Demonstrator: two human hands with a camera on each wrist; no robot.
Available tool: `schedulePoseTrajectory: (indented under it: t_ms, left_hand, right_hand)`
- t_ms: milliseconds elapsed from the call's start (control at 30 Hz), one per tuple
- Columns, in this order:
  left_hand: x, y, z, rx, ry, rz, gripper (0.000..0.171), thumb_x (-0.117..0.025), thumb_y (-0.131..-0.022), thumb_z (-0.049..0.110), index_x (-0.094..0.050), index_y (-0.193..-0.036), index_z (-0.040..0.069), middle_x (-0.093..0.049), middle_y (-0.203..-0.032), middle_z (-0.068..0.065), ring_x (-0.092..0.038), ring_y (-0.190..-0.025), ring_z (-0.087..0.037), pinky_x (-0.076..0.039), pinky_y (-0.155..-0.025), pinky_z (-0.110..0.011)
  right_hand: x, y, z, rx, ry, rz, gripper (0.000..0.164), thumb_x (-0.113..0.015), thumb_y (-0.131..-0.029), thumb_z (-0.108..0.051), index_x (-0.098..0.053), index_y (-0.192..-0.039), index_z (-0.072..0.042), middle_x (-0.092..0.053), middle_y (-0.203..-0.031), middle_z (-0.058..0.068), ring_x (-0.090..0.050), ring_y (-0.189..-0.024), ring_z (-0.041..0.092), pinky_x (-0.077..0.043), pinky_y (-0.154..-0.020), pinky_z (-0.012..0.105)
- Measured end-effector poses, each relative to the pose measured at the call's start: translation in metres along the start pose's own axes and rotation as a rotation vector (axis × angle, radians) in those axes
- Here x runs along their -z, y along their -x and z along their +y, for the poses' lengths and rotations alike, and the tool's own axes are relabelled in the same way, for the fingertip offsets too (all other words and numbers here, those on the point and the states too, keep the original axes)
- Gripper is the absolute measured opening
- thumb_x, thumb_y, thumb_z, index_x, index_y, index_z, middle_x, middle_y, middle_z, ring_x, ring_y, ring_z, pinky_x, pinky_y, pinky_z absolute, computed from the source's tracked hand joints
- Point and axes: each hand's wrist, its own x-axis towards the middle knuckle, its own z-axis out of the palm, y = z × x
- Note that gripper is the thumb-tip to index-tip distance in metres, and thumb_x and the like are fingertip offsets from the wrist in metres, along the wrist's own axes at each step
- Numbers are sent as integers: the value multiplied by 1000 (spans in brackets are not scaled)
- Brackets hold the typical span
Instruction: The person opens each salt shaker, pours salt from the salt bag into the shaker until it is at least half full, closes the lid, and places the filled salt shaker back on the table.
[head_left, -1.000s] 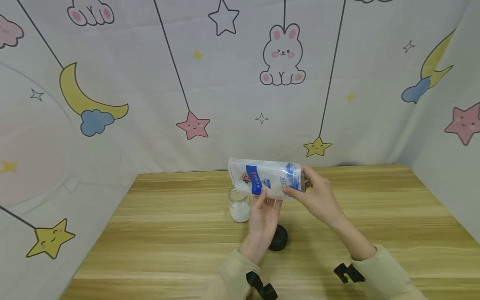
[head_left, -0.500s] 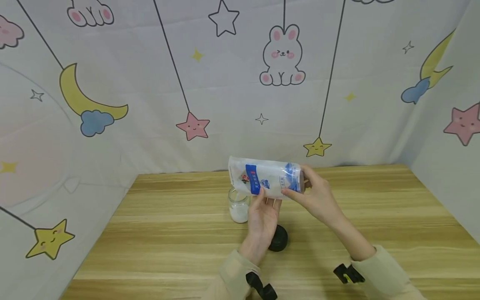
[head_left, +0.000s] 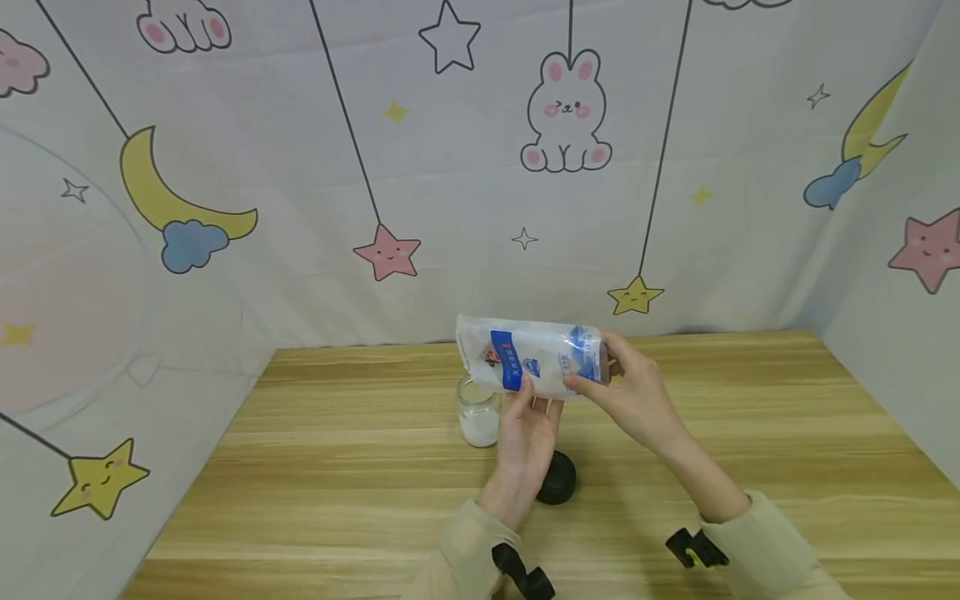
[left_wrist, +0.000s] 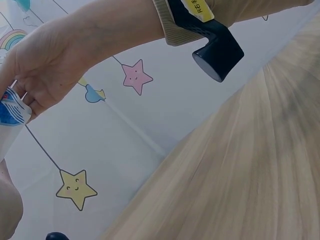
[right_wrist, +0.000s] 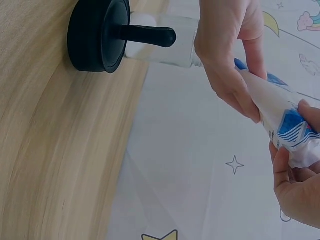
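A white plastic pouch with blue printing lies on its side in the air, its left end just above a glass jar partly filled with white stuff. My left hand holds the pouch from below, thumb on its front. At the pouch's right end my right hand grips it between thumb and fingers. Whether anything is pouring from the pouch I cannot tell. On the table below, partly behind my left hand, is a round black lid; the right wrist view shows a black handle in front of it.
A wooden table bears the jar and lid. Behind it hangs a white cloth with printed stars, moons and a rabbit. Black camera mounts sit at both beige sleeves.
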Motion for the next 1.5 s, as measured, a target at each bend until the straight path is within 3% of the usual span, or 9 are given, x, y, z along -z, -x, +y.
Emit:
schedulePoseTrajectory:
  t_ms: [733, 1000, 1267, 1500]
  left_hand:
    - [-1, 2, 0, -24, 37, 1, 36, -49, -100, 15, -40, -134, 19, -59, -122, 2, -59, -112, -11, -46, -106, -29]
    - [-1, 1, 0, -13, 36, 8, 41, -50, -99, 15, -38, -139, 19, -57, -128, 1, -58, -117, -11, -45, -108, -31]
    - [-1, 2, 1, -13, 1, -26, 41, -48, -100, 16, -38, -139, 19, -56, -130, 2, -57, -119, -11, -44, -109, -31]
    - [0, 2, 0, -16, 28, -41, 45, -53, -98, 16, -37, -140, 20, -55, -130, 2, -56, -118, -11, -44, -108, -31]
  right_hand:
    - [0, -1, -2, -15, 3, -16, 57, -78, -80, -21, -51, -130, -12, -65, -98, 9, -55, -79, 20, -48, -59, 22]
    - [-1, -1, -2, -7, 6, -3, 55, -77, -82, -19, -52, -130, -11, -66, -99, 10, -55, -77, 19, -47, -59, 22]
    - [-1, 0, -4, 18, -1, 14, 51, -77, -82, -17, -54, -127, -9, -68, -98, 11, -55, -75, 18, -48, -58, 22]
    - [-1, 1, -5, 22, -10, 11, 49, -76, -82, -17, -55, -125, -9, -68, -97, 11, -55, -75, 18, -48, -58, 22]
